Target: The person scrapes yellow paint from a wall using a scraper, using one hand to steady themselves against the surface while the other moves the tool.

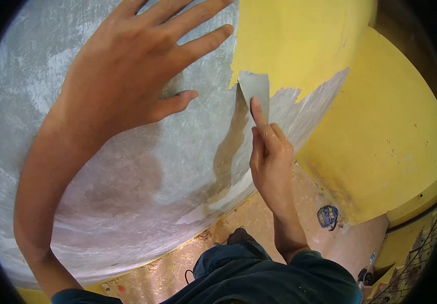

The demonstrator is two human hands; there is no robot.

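Blue container (328, 217) on the floor (350, 248), yellow side wall (385, 131), dark grid (423, 257), perhaps shoes (364, 276) nearby

Wall (188, 131) shows grey, cloudy and streaked; chalky white blotches at 10 o'clock, faint lilac cast toward 8. Yellow paint (289, 45) at 1 o'clock reads flat and bright, its border with the grey jagged. Scraper (260, 88) there is plain dull grey. Side panel (380, 116) at 3 o'clock: also yellow, dark-specked, smudged brown low down. Floor (360, 248), 4 o'clock, is mottled pinkish tan. Shirt (279, 281), 5 o'clock, dark green-blue; trousers (218, 258), 6 o'clock, muted blue.
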